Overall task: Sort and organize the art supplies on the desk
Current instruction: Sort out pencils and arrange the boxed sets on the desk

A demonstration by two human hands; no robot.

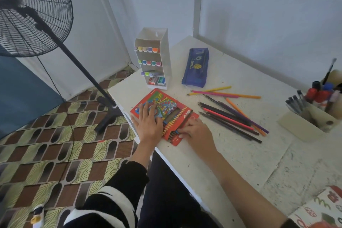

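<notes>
A red coloured-pencil box (166, 109) lies flat near the desk's left front corner, with several pencils showing at its open end. My left hand (148, 122) rests flat on the box with straight fingers. My right hand (194, 133) sits at the box's near right end, fingertips on the pencil ends; I cannot tell if it pinches one. Several loose coloured pencils (233, 116) lie scattered to the right of the box. A blue pencil case (196, 67) lies further back.
A white marker rack (164, 57) with coloured markers and erasers stands at the desk's back left. A beige holder (305, 122) with pens, paint bottles and a brush is at the right. A black standing fan (33, 11) is left of the desk (240, 163).
</notes>
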